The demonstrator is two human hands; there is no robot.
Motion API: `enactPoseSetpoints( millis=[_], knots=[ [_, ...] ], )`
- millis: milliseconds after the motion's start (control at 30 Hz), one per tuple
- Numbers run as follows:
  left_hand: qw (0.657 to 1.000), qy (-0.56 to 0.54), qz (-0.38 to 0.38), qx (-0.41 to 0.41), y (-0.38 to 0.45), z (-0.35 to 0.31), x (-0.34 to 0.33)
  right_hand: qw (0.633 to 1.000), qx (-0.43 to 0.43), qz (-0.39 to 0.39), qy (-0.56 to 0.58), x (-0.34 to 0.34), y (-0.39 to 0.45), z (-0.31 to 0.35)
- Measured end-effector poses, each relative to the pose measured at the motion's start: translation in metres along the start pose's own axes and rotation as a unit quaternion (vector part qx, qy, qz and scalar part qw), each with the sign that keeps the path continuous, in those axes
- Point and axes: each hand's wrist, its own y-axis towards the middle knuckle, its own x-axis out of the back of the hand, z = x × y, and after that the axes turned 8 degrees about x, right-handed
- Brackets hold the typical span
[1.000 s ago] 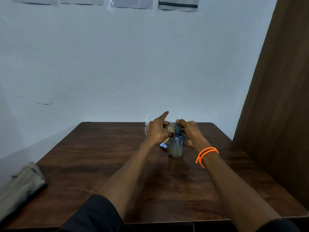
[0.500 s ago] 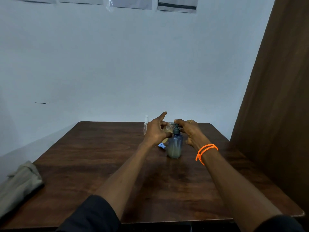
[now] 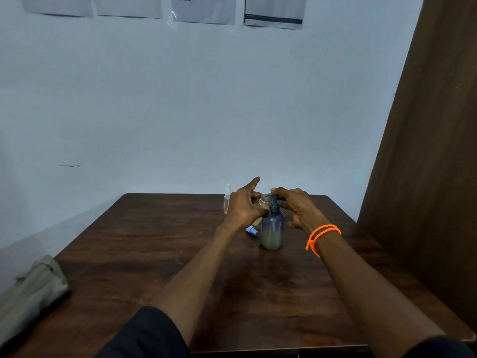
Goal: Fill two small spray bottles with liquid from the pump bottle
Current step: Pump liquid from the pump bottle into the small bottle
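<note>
A grey-blue pump bottle (image 3: 272,231) with a dark pump head stands upright on the wooden table (image 3: 160,254), a little yellowish liquid at its bottom. My left hand (image 3: 244,206) holds a small spray bottle (image 3: 261,205) with yellowish liquid tilted against the pump's nozzle, index finger stretched out. My right hand (image 3: 296,205) rests fingers on top of the pump head. A second small clear spray bottle (image 3: 227,200) stands upright behind my left hand. A white and blue spray cap (image 3: 251,231) lies on the table left of the pump bottle.
A folded grey-green cloth (image 3: 31,290) lies over the table's left edge. A white wall stands just behind the table and a brown wooden panel (image 3: 426,151) rises along its right side. An orange bead bracelet (image 3: 321,236) circles my right wrist.
Both hands stay at the pump bottle, with only a slight shift of the view. The small bottle remains at the nozzle and my right fingers remain on the pump head.
</note>
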Motion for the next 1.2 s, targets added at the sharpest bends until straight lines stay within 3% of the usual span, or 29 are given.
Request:
enactPoseSetpoints(
  millis=[167, 1200],
  knots=[
    [1.0, 0.005, -0.002, -0.002, 0.0, 0.0, 0.001, 0.999, -0.032, 0.023, 0.036, -0.002, 0.0, -0.005],
    [1.0, 0.0, 0.0, 0.001, -0.001, 0.005, -0.001, 0.999, -0.019, 0.002, 0.028, -0.003, -0.01, -0.007]
  ],
)
